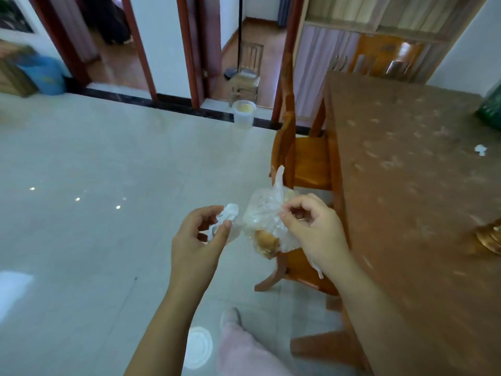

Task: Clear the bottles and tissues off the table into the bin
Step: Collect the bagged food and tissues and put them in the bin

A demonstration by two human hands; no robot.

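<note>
Left hand (pixel 200 234) pinches a crumpled tissue (pixel 227 215) between thumb and fingertips. Right hand (pixel 311 229) pinches the gathered top of a clear plastic bag (pixel 265 213), fingers curled on the film. Tissue and bag touch between the hands, held over the floor just left of the worktop edge.

Bag: thin, crinkly, see-through, sagging round a brownish lump (pixel 267 240) at its bottom (food scrap? cannot tell), loose tail pointing up. Tissue: soft, white, wadded, no real long axis.

Key relation: the likely bin, a translucent pail (pixel 244 114) with a yellowish inside, stands on the floor straight ahead by the doorway, well apart from both hands, neither clearly nearer. Judgement: walk both items forward and drop them from above.

Wooden chair (pixel 309 161) is tucked in beside the worktop. Worktop (pixel 406 185) lies to the right, under a brown patterned cloth, long axis running away from the camera. One small white tissue scrap (pixel 480 150) lies near its right side, nearer the right hand. No bottle plainly seen.
</note>
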